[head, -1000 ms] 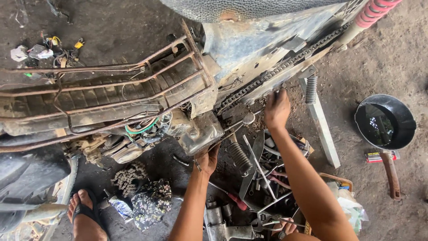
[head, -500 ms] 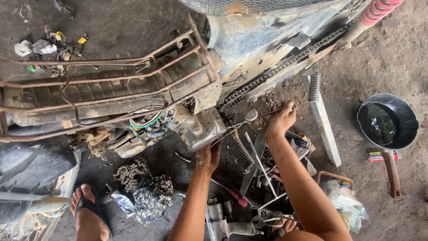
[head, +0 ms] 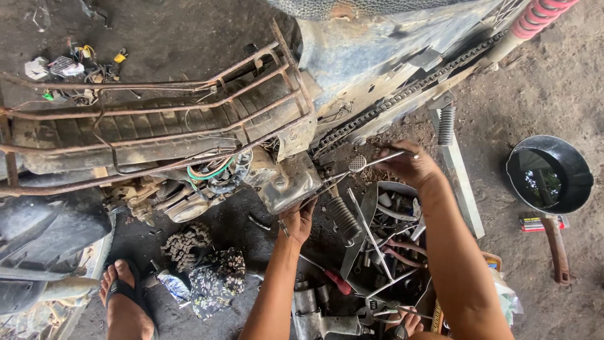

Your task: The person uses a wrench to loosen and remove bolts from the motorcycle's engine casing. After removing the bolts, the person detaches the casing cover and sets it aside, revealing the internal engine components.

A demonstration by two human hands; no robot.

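A stripped motorcycle lies on its side on the dirt floor [head: 189, 25], its rusty frame [head: 157, 119] running across the view and the drive chain [head: 402, 94] stretched toward the upper right. The left hand [head: 297, 217] reaches up under the grey engine casing [head: 286, 182], fingers curled against its lower edge; whether it grips anything there cannot be told. The right hand [head: 409, 165] is closed around the handle end of a long metal wrench [head: 362, 165], whose round head sits just beside the casing. Between the forearms lies a heap of tools [head: 384, 252], among them a red-handled screwdriver [head: 333, 280] and a coil spring [head: 343, 217]. A loose chain [head: 185, 242] and a patterned rag [head: 217, 280] lie near a sandalled foot [head: 126, 299]. Well apart to the right stands a black pan of dark liquid [head: 548, 176].
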